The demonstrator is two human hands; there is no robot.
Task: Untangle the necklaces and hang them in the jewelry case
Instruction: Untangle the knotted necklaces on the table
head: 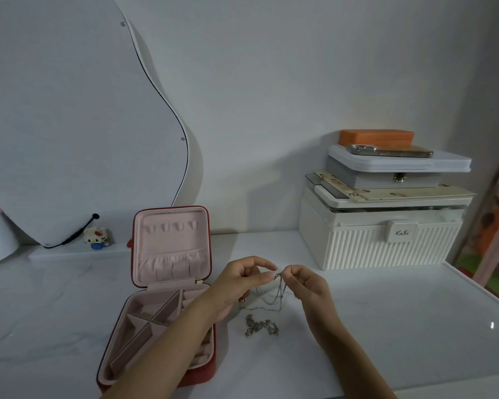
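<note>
While both hands pinch the thin chain at its knot, the left hand and right hand should tease loops apart gently, since the tangled necklace lies at six o'clock and the jewelry case waits at nine o'clock.

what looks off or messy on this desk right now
The necklaces are knotted together, held up between left hand and right hand; a clump lies on the table. The jewelry case hooks are bare.
</note>
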